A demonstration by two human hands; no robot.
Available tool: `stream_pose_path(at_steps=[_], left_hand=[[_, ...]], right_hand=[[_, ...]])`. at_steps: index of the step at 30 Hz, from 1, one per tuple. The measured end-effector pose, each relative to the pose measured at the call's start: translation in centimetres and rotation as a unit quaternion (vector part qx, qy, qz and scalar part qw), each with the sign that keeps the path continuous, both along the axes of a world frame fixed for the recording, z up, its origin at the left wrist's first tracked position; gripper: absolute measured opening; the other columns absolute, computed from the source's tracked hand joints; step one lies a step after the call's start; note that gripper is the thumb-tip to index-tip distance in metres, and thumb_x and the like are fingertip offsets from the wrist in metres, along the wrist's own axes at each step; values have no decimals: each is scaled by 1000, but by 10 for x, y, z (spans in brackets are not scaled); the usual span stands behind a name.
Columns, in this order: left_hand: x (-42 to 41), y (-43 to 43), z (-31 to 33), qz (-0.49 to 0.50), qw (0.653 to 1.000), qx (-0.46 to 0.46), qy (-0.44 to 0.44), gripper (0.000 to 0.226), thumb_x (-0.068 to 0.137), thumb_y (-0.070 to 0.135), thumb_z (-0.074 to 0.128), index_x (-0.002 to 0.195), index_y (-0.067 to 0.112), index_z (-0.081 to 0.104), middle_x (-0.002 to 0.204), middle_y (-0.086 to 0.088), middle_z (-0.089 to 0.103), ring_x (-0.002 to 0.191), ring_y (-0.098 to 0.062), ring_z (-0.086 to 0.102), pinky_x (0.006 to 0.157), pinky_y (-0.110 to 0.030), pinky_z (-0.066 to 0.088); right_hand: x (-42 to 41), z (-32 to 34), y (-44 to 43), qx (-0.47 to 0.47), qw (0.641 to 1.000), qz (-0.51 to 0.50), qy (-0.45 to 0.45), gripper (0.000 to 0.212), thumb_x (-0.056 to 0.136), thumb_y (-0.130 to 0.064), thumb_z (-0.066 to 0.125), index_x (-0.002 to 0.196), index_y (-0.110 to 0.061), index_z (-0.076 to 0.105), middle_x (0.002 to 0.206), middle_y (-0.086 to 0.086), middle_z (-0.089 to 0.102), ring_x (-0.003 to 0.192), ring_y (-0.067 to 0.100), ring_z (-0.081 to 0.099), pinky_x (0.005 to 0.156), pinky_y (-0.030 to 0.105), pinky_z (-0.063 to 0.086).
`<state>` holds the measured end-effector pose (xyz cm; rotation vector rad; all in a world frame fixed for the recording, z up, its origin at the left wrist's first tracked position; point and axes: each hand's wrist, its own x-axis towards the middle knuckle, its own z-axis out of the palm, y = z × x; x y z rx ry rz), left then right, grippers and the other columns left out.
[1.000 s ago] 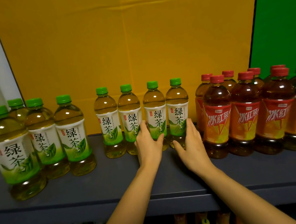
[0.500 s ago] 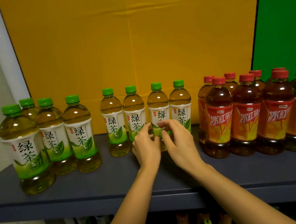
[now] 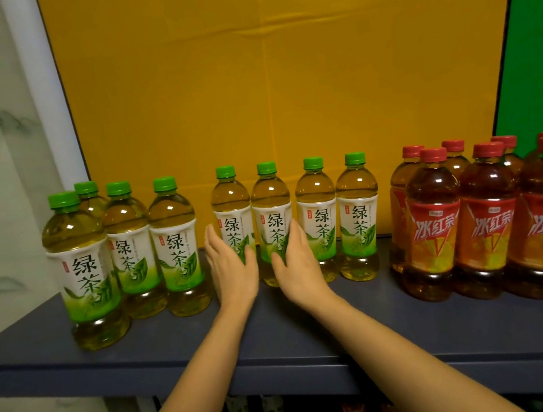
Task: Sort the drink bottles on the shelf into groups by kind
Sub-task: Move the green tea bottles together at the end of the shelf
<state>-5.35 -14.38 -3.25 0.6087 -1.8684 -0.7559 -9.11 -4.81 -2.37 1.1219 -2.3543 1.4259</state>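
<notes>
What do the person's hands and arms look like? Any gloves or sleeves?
No gloves. The left hand and the right hand are both bare, with no rings showing. The left forearm and the right forearm are bare too: no sleeves, watch or bracelets down to the picture's bottom edge.

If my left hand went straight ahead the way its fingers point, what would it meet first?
Probably the green tea bottle behind the left hand. Its fingertips sit at that bottle's left edge, so it might slip past toward the yellow panel; depth is unclear.
</notes>
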Motion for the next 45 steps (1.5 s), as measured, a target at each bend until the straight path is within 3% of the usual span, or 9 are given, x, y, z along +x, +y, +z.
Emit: stream_pose_path(at_steps=[3,6,10,15,20,26,28,34,45], left_hand=[[-7,-8,-5,-56,997,44,-24,79,90,23,56,146,2,5,152,-19,22,138,-32,25,111,-41,26],[-10,-16,-7,-73,993,94,-9,77,86,26,62,143,2,16,142,-19,39,130,-33,39,104,-44,36],[-10,-18,-8,-53,994,95,7,70,83,24,66,137,2,27,132,-18,47,122,-32,46,98,-44,41],[-10,-20,-13,-27,998,63,1,66,82,28,66,132,2,32,127,-17,51,117,-31,50,92,-43,45],[-8,-18,-13,-12,999,50,-2,68,85,28,62,136,-1,26,130,-19,47,120,-32,46,93,-40,40],[-4,-19,-13,-6,998,67,3,65,86,28,60,134,-2,28,129,-20,46,121,-34,44,98,-47,40],[-2,-18,-12,-6,998,67,4,64,86,28,60,133,-2,29,129,-20,46,121,-33,44,98,-46,40],[4,-14,-12,-4,998,59,-4,66,87,26,60,135,-3,26,131,-21,44,123,-34,43,99,-43,40],[11,-3,-7,-29,998,56,12,61,77,24,72,121,1,36,119,-19,54,109,-34,54,85,-39,43]], right_hand=[[1,-10,-7,-4,1000,-15,9,75,90,-5,47,147,-4,-2,157,11,3,146,22,4,115,26,8],[1,-14,-14,-17,999,-28,8,82,89,-5,51,147,-6,-7,158,8,0,146,21,3,115,27,11],[-4,-15,-23,-2,999,-45,3,87,90,-13,53,146,-6,-13,158,9,-3,146,21,0,115,28,9],[-8,-15,-34,-10,996,-85,-22,81,90,-19,54,146,-3,-2,153,14,14,142,26,16,113,34,23],[-8,-19,-32,-1,994,-109,27,78,86,-17,60,144,-5,10,145,12,25,135,26,32,105,35,37],[-1,-19,-27,-5,990,-127,57,74,84,-28,63,139,-6,20,135,10,32,129,24,36,99,31,39],[0,-18,-27,-2,992,-120,38,73,84,-31,63,139,-7,20,134,11,35,125,27,42,95,33,42],[0,-14,-23,-21,995,-90,-29,72,84,-31,64,137,-7,21,138,12,45,126,28,46,99,38,43],[22,-11,52,-28,999,-35,25,72,82,-38,65,135,-13,24,137,4,46,126,21,45,99,35,42]])
